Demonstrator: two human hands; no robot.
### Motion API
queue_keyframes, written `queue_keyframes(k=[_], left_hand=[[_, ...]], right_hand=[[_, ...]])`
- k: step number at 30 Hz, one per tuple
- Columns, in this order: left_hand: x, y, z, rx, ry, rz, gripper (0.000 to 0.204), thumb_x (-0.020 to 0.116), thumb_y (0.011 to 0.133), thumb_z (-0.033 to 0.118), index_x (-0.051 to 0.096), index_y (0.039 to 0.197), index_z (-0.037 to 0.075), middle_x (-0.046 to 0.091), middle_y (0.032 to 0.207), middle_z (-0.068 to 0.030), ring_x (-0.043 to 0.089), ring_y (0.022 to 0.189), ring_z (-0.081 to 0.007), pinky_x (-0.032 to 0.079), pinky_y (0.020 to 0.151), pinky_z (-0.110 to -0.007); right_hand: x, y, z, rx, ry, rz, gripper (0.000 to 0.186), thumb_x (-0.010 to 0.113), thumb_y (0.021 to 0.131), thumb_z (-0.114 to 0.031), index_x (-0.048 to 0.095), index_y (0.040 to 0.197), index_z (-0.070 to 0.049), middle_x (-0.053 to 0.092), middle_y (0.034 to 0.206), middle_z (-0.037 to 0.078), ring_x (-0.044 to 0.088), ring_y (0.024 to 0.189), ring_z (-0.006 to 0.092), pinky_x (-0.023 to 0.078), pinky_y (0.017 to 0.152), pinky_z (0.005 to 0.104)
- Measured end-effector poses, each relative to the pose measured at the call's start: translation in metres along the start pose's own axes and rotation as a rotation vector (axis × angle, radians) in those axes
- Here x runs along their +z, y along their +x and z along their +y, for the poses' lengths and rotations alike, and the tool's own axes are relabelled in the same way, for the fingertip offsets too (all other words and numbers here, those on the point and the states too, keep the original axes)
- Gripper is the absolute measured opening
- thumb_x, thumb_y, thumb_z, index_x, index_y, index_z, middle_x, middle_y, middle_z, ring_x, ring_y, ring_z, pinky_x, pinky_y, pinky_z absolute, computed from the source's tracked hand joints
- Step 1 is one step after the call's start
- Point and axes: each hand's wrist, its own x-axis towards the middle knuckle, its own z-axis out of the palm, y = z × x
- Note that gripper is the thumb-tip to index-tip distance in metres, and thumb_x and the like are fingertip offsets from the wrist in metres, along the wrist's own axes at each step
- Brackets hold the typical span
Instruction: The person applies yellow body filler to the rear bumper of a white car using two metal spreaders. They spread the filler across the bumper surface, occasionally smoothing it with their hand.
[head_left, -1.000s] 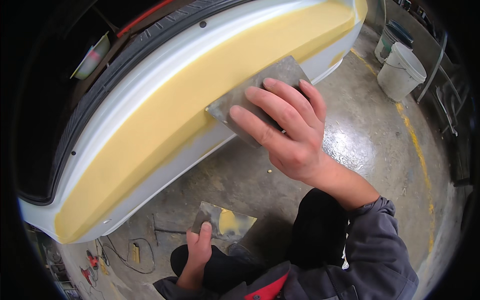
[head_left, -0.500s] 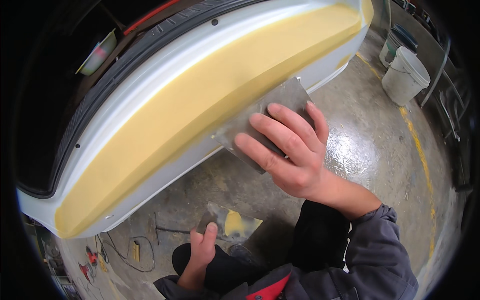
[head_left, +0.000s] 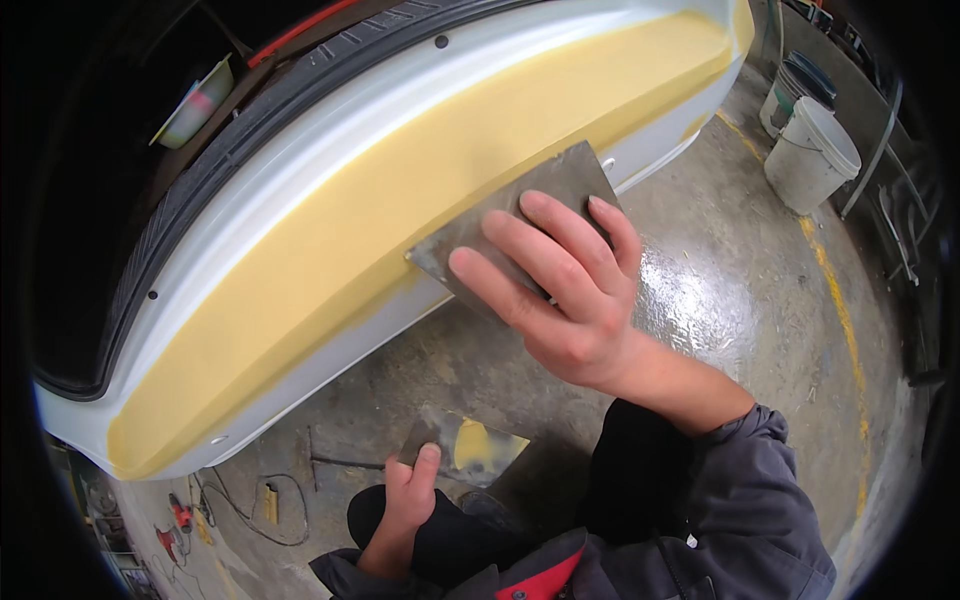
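Note:
A white car bumper runs diagonally across the view, with a broad band of smooth yellow body filler along it. My right hand presses its fingers on a flat grey putty spreader. The spreader's far edge lies over the filler's lower ridge, apparently touching it. Lower down, my left hand grips a second grey metal plate with the thumb on top. A yellow lump of filler sits on that plate. The fingers beneath it are hidden.
Two buckets, a white one and a darker one, stand at the far right. A red tool and a looped cord lie on the concrete floor at lower left. A bowl rests inside the dark car opening.
My right hand and the spreader have shifted slightly left and up, farther onto the filler ridge. My left hand and its plate have hardly moved.

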Motion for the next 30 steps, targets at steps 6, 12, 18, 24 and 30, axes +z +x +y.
queue_keyframes(k=[6, 12, 18, 24, 30], left_hand=[[0.001, 0.002, 0.003, -0.014, -0.019, -0.008, 0.022, 0.053, 0.106, 0.017, 0.066, 0.111, -0.001, 0.058, 0.084, 0.0048, 0.049, 0.078, -0.0055, 0.040, 0.067, -0.026], [0.000, 0.006, 0.003, -0.041, 0.006, -0.015, 0.023, 0.054, 0.106, 0.018, 0.066, 0.111, -0.001, 0.055, 0.080, 0.0061, 0.047, 0.075, -0.0040, 0.039, 0.064, -0.026], [0.002, 0.010, -0.001, -0.028, -0.021, 0.008, 0.024, 0.055, 0.107, 0.020, 0.066, 0.111, -0.001, 0.054, 0.079, 0.0068, 0.045, 0.073, -0.0036, 0.037, 0.062, -0.025], [0.000, 0.014, -0.003, -0.024, -0.025, -0.036, 0.024, 0.055, 0.107, 0.020, 0.066, 0.112, -0.001, 0.055, 0.080, 0.0064, 0.046, 0.074, -0.0045, 0.039, 0.063, -0.026], [0.002, 0.013, -0.007, -0.038, -0.037, -0.009, 0.024, 0.055, 0.107, 0.020, 0.066, 0.112, -0.001, 0.057, 0.085, 0.0049, 0.049, 0.079, -0.0060, 0.041, 0.068, -0.026]], right_hand=[[-0.008, -0.019, -0.008, 0.049, 0.014, -0.075, 0.032, 0.071, 0.079, -0.015, 0.077, 0.110, -0.023, 0.070, 0.115, -0.001, 0.067, 0.107, 0.0205, 0.034, 0.113, 0.0488], [-0.007, 0.011, -0.008, 0.032, 0.040, -0.025, 0.034, 0.075, 0.073, -0.016, 0.080, 0.107, -0.022, 0.071, 0.114, 0.002, 0.066, 0.112, 0.0238, 0.033, 0.116, 0.0467], [-0.002, 0.015, -0.006, 0.026, 0.026, -0.026, 0.034, 0.074, 0.073, -0.016, 0.080, 0.106, -0.021, 0.071, 0.114, 0.002, 0.065, 0.112, 0.0231, 0.035, 0.113, 0.0451], [-0.003, 0.012, -0.008, 0.054, 0.037, -0.079, 0.033, 0.072, 0.072, -0.014, 0.080, 0.103, -0.020, 0.071, 0.113, 0.002, 0.065, 0.110, 0.0230, 0.038, 0.109, 0.0429], [-0.015, -0.014, -0.004, 0.058, 0.028, -0.117, 0.028, 0.070, 0.078, -0.015, 0.077, 0.104, -0.020, 0.071, 0.109, 0.000, 0.067, 0.105, 0.0206, 0.033, 0.111, 0.0473]])
